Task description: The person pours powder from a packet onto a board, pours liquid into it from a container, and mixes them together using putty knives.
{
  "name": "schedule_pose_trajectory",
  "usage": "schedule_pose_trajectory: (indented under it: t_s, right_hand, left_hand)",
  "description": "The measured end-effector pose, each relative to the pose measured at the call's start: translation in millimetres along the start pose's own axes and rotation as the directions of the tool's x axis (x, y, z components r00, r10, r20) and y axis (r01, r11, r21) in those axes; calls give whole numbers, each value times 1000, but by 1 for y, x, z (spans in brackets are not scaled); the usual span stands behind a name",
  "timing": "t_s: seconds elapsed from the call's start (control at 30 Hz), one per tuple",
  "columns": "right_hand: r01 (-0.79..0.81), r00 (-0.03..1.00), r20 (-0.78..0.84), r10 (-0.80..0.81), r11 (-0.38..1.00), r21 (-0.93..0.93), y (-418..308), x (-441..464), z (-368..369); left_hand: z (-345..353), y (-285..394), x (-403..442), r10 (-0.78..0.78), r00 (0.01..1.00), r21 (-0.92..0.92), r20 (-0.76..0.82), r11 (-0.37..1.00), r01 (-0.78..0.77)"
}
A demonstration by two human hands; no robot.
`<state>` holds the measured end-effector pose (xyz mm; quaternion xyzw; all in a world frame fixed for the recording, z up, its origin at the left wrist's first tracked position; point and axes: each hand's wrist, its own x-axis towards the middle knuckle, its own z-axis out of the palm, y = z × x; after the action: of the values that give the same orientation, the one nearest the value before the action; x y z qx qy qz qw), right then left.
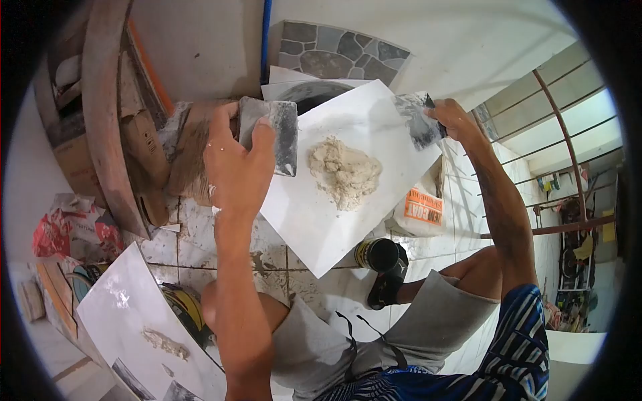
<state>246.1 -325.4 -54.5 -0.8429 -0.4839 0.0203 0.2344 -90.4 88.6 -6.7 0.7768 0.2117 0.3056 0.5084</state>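
A mound of off-white putty (pixel 344 172) lies on a white board (pixel 314 247) in front of me, turned cornerwise. My left hand (pixel 239 157) is closed round a flat, wide-bladed putty knife (pixel 286 137), thumb on its face, over the board's left edge. At the upper right corner of the board, my right hand (pixel 455 119) grips a second putty knife (pixel 414 120) smeared with putty. Both blades are apart from the mound. A dark-rimmed round container (pixel 311 90) partly shows behind the board.
Right of the board stands a skim coat bag (pixel 421 210), with an open can (pixel 382 255) near my foot. At lower left, another white board (pixel 127 314) carries some putty. Planks and cardboard (pixel 144 144) lean at the left. A stone-pattern tile (pixel 341 53) rests against the wall.
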Motion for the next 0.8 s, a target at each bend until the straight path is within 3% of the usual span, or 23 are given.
schedule_pose_trajectory:
  t_s: [0.03,0.07,0.13,0.17,0.23,0.27,0.3,0.4,0.5,0.6,0.8]
  right_hand:
    - [-104,995,11,103,992,74,-5,8,1]
    - [-392,920,44,389,915,100,-52,31,2]
    - [-402,915,44,400,906,128,-72,49,11]
    - [-126,992,3,127,983,131,-55,57,24]
    - [-86,995,58,81,992,94,-69,78,34]
    - [-326,937,145,318,944,38,-114,103,35]
    - [-544,814,216,539,838,-39,-144,123,39]
    - [-318,904,303,301,948,8,-166,147,56]
    - [-188,832,520,191,980,-58,-206,160,57]
    - [-95,700,710,71,996,-6,-232,171,58]
    - [125,803,592,-70,991,-52,-269,119,28]
  left_hand:
    - [-2,0,0,-2,1000,2,-4,1000,2]
    - [-4,0,0,-7,1000,-18,-6,1000,7]
    - [-6,0,0,-15,1000,-61,-5,998,15]
    - [-6,-1,0,-6,1000,-45,-17,999,5]
    - [-6,-3,1,16,999,-9,-46,1000,-16]
    - [-6,-4,1,38,998,-4,-59,999,-38]
    - [-6,-4,1,57,996,1,-70,998,-57]
    - [-8,-2,1,54,997,-8,-61,998,-55]
    - [-8,-2,2,56,996,2,-64,998,-56]
    - [-6,-2,2,61,996,-7,-61,998,-61]
    - [0,-4,6,32,998,-14,-51,999,-33]
